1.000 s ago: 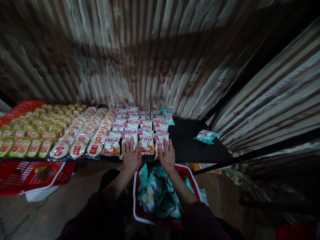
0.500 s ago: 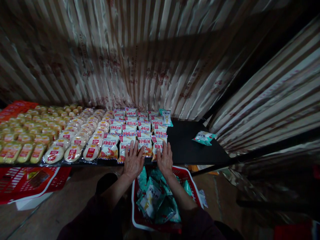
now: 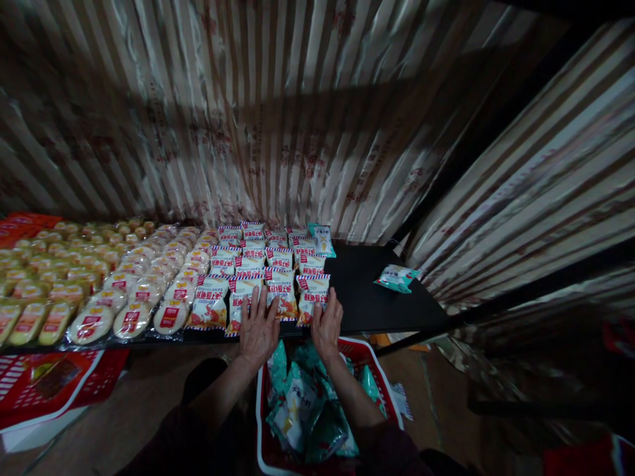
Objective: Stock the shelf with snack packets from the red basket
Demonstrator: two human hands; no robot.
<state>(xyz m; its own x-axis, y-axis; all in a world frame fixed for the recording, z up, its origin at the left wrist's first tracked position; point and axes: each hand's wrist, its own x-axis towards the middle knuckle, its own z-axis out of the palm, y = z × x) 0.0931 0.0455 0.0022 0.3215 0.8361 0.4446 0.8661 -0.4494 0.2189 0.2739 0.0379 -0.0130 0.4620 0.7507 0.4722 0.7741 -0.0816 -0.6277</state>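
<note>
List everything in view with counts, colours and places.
Shelf: one, black, across the middle
Snack bags: over a dozen, white and orange, four columns mid-shelf
Round wrapped cakes: many, cream, left of those bags
Oblong wrapped cakes: many, yellow, farther left
Printed packaging: uncounted, orange, back left
Baskets: two, red with white rims, below
Pouches: several, teal, nearer basket; two on shelf
Loose packet: one, whitish, right of nearer basket
Striped sheeting: two walls, beige, behind and right
Left hand: one, over a front bag
Right hand: one, at rightmost front bag

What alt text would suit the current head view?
A person's left hand and right hand rest against front-row white packets on a black shelf, above a red basket of teal packets; clear-wrapped rounds sit to the left.
</note>
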